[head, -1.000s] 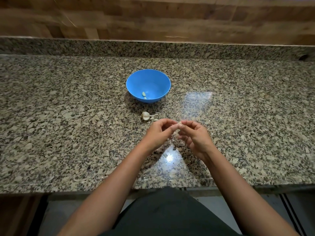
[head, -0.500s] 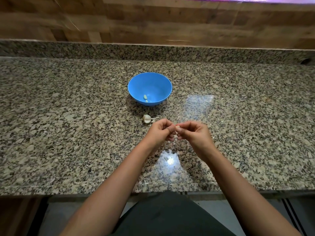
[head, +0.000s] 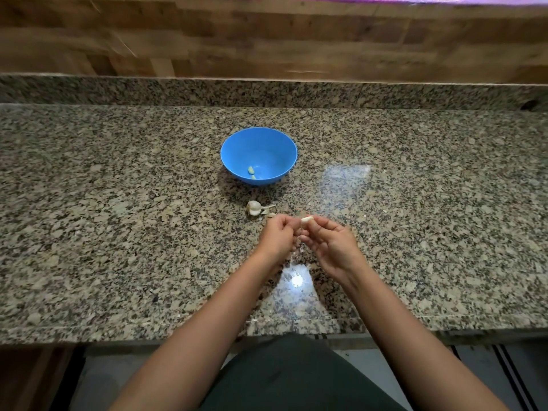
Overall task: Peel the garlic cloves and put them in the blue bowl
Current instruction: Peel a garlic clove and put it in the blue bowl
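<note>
the right hand [head: 332, 247] pinches a small pale garlic clove [head: 307, 220] at its fingertips, the left hand [head: 277, 238] curls just beside it, grip unclear, and a hard tug could flick the slick clove onto the speckled granite table [head: 118, 232], short of the round blue plastic bowl [head: 261, 146] beyond.

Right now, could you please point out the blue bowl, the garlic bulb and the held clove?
blue bowl [head: 268, 149]: head view, bare inner wall.
garlic bulb [head: 253, 207]: head view, rounded body.
held clove [head: 307, 220]: head view, pale exposed end.
</note>
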`<action>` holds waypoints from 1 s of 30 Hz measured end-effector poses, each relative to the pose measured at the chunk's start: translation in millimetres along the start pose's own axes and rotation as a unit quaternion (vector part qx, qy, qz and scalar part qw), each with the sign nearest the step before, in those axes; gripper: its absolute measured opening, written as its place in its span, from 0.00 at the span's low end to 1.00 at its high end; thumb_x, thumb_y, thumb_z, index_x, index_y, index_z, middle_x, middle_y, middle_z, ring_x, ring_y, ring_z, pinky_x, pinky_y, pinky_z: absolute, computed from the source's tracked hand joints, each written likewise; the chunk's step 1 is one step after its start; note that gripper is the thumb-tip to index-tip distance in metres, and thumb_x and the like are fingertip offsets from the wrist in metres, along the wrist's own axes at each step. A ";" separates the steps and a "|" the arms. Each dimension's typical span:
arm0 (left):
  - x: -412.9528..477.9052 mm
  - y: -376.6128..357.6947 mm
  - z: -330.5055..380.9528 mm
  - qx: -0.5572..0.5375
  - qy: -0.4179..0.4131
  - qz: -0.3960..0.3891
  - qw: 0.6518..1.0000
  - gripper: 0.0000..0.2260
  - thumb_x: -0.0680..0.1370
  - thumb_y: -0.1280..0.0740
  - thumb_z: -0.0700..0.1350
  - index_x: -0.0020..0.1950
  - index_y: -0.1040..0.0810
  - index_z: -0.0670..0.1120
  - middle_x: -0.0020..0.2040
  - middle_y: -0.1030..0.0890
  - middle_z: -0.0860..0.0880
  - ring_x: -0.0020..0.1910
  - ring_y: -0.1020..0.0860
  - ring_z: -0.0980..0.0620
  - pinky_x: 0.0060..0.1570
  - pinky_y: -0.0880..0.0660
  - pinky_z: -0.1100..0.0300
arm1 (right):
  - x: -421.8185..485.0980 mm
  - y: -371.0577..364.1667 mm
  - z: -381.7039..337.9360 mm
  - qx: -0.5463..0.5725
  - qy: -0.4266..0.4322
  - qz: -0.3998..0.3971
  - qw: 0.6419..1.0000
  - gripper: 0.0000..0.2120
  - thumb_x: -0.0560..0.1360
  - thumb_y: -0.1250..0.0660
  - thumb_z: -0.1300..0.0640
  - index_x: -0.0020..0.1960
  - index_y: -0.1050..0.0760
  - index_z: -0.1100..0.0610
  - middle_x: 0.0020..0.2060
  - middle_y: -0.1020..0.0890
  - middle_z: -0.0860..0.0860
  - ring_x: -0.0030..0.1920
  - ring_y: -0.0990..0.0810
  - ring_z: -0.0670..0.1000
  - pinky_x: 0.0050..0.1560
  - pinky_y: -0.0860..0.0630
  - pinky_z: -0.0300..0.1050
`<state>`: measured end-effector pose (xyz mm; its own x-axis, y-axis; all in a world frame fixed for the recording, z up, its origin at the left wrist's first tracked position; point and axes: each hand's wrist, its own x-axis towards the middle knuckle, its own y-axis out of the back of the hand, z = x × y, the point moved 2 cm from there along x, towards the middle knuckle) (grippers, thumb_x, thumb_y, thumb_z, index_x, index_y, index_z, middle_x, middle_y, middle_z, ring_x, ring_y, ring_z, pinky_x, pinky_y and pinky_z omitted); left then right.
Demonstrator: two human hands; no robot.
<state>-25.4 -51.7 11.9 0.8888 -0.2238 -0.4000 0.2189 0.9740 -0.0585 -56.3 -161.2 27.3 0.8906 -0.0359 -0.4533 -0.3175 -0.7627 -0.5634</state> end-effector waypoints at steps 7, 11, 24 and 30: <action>-7.6 16.0 7.2 0.173 -0.113 0.010 0.978 0.07 0.75 0.31 0.42 0.52 0.19 0.45 0.45 0.18 0.52 0.45 0.21 0.58 0.46 0.24 0.66 | -2.1 16.2 -2.9 -0.108 0.016 -0.001 0.994 0.08 0.74 0.37 0.70 0.51 0.24 0.67 0.40 0.19 0.60 0.36 0.20 0.52 0.39 0.19 0.40; -8.5 13.1 13.3 0.151 -0.107 -0.007 0.983 0.05 0.73 0.29 0.43 0.48 0.18 0.44 0.39 0.18 0.50 0.36 0.22 0.59 0.38 0.26 0.66 | -3.8 14.1 -5.0 -0.128 0.026 -0.026 0.991 0.10 0.71 0.35 0.70 0.51 0.21 0.64 0.40 0.17 0.58 0.36 0.20 0.50 0.41 0.20 0.40; -7.2 13.0 14.3 0.046 -0.092 -0.015 0.995 0.01 0.74 0.30 0.39 0.42 0.19 0.43 0.42 0.18 0.42 0.43 0.20 0.45 0.51 0.22 0.49 | -4.5 4.8 -7.1 -0.119 0.053 -0.035 0.991 0.10 0.71 0.36 0.70 0.52 0.23 0.67 0.38 0.19 0.59 0.33 0.21 0.50 0.38 0.20 0.39; -9.0 15.1 15.8 0.018 -0.077 -0.024 0.997 0.04 0.73 0.29 0.38 0.46 0.19 0.39 0.44 0.17 0.42 0.43 0.20 0.48 0.49 0.21 0.56 | -6.8 6.3 -9.1 -0.146 0.080 -0.030 0.986 0.07 0.71 0.34 0.70 0.48 0.22 0.68 0.37 0.19 0.59 0.33 0.21 0.51 0.36 0.20 0.38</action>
<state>-23.7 -35.6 29.0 0.9273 -0.2762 -0.2525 0.2753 0.9605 -0.0398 -61.3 -171.7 33.1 0.9520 -0.0686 -0.2984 -0.1765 -0.9193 -0.3517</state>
